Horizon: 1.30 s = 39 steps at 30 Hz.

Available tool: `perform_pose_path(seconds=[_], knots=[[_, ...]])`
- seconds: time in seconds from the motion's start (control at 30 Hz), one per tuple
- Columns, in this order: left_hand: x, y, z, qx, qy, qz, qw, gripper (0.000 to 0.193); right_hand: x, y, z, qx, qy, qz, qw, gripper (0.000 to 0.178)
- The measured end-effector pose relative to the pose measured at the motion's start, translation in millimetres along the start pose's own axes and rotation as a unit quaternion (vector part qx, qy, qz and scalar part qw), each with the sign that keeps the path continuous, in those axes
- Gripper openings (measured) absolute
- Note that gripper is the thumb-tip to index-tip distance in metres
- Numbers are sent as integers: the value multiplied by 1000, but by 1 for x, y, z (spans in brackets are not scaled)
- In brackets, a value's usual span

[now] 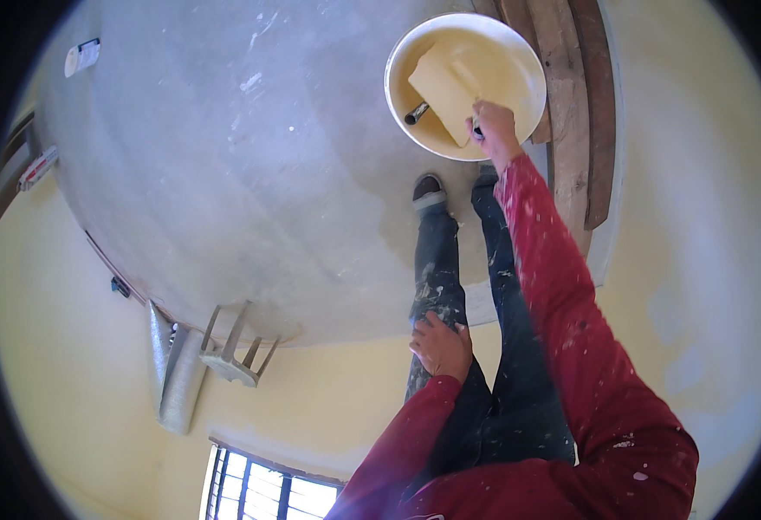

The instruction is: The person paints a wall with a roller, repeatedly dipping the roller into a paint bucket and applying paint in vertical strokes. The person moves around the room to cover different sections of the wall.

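Observation:
My right hand (pixel 496 128) reaches into a wide round basin (pixel 393 104) and is closed around a tool handle (pixel 477 133), whose dark end shows below the fist. The hand hides much of this tool, so I cannot make out its full shape. Inside the basin lies pale cream paste (pixel 503 65). A broad flat blade (pixel 439 91), coated with the same paste, is tilted in it. A dark, round handle end (pixel 417 113) sticks out beside that blade. My left hand (pixel 443 345) rests on my left knee, fingers spread, holding nothing.
Wooden planks (pixel 562 95) lie along the wall right of the basin. A small stool (pixel 235 360) stands at the left wall, beside a silvery roll (pixel 181 381). A white container (pixel 82 57) lies far left on the grey floor (pixel 311 217). A barred window (pixel 268 490) is behind.

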State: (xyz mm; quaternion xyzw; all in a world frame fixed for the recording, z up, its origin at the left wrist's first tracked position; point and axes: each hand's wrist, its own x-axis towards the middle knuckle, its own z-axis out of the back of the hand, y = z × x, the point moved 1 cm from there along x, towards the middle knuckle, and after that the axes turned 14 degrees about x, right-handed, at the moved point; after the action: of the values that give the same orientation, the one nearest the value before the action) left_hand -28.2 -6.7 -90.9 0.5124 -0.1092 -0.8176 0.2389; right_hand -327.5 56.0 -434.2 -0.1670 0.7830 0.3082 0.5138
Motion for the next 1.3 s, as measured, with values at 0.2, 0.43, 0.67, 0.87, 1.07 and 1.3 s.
perform_pose_path(seconds=[0.2,0.43,0.67,0.87,1.07,1.3], knots=[[10,-17,10,-12,12,-33,999,57,47,38,8,10,-34,0,999,12],[12,-24,9,-5,24,-33,999,60,46,41,27,50,-25,11,998,10],[9,-22,11,-9,17,-29,999,60,11,36,1,-11,-47,-27,998,11],[9,-27,6,31,-6,-38,999,58,25,35,31,-9,20,15,1000,14],[-1,-21,0,36,-14,-18,999,56,-71,30,-3,-49,-26,-67,996,16],[10,-23,25,46,-23,-62,997,62,-36,32,28,40,13,-14,999,11]])
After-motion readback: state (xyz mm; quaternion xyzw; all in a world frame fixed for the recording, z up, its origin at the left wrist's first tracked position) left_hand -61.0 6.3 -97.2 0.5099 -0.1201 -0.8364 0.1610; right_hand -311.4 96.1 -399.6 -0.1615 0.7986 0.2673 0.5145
